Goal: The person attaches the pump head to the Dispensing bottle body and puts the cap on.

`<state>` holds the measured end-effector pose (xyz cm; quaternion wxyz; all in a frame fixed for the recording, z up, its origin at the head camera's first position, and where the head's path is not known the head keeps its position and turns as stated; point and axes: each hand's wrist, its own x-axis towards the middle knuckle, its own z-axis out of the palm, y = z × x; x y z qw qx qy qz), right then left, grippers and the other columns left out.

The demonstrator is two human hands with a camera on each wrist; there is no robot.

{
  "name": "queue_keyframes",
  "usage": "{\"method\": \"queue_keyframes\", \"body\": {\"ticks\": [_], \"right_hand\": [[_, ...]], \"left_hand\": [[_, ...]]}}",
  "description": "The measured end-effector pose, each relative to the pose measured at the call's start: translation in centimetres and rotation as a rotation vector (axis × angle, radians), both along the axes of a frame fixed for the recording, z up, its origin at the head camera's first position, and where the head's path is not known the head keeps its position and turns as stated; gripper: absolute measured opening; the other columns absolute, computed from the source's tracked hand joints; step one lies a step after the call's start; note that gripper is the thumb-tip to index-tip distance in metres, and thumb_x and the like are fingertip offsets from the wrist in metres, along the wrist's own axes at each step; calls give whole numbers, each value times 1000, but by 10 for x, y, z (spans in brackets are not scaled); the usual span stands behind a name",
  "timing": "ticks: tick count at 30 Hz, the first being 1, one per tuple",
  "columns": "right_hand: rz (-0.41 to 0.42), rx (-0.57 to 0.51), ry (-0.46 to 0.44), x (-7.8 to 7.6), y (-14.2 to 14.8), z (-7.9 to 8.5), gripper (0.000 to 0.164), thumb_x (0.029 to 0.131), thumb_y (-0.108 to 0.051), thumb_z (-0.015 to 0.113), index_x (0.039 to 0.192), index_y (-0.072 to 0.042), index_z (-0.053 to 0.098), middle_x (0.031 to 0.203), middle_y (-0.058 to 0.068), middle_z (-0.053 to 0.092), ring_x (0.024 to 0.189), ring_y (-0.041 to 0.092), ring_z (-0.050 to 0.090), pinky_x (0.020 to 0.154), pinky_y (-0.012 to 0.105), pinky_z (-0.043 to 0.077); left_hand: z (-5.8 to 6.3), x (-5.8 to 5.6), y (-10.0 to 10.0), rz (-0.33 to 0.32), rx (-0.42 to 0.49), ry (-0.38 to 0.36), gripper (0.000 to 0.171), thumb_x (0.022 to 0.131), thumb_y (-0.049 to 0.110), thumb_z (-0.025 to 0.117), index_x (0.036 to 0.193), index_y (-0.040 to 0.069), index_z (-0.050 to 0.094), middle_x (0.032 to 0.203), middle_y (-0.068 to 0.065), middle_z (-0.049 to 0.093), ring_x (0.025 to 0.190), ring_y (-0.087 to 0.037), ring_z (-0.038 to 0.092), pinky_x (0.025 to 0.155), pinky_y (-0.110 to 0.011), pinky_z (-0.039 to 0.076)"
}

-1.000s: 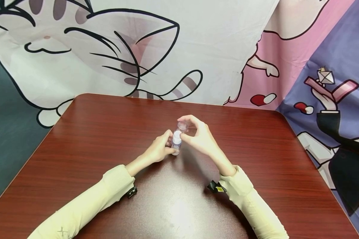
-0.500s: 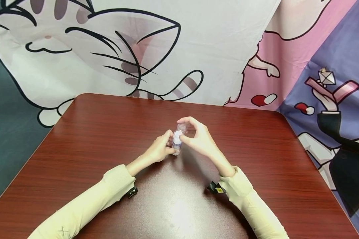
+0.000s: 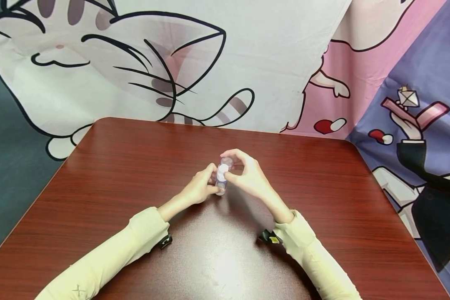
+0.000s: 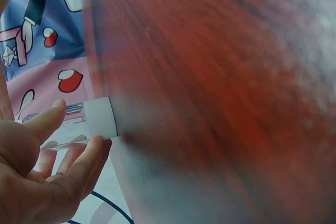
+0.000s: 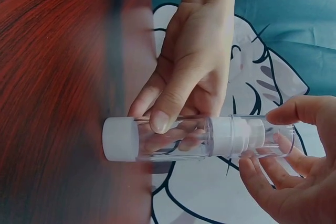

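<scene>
A slim clear pump bottle (image 5: pixel 121 139) with a white base and white pump collar is upright near the middle of the table. My left hand (image 3: pixel 198 186) grips its clear body, thumb on one side and fingers curled behind, as the right wrist view shows. Around the pump top sits a clear cap (image 5: pixel 272 142), pinched between the thumb and fingers of my right hand (image 3: pixel 247 173). In the left wrist view the white base (image 4: pixel 101 118) lies close to the table surface; whether it touches cannot be told. The left fingers partly hide the body.
The reddish-brown wooden table (image 3: pixel 135 150) has rounded far corners. Behind it hangs a printed cloth (image 3: pixel 270 62) with cartoon figures. Black wrist straps (image 3: pixel 165 241) show below both cream sleeves (image 3: pixel 135 233).
My right hand has moved slightly down, bringing the clear cap lower over the white pump top. The left hand and the bottle have stayed in place.
</scene>
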<state>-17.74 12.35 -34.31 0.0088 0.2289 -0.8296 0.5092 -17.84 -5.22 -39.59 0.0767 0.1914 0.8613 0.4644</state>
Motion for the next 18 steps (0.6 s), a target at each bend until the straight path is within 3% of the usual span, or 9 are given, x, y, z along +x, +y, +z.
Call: {"method": "queue_keyframes", "body": {"ticks": [18], "right_hand": [[15,-22,-34,1,-1,-7,40,79,5,64,117,-6,59,110,13,65,93,24,65,84,40,57]], "left_hand": [[-1,0,0,-1,2,-4,35,83,8,74,104,5,46,103,-15,70,95,-25,69,84,-38,54]]}}
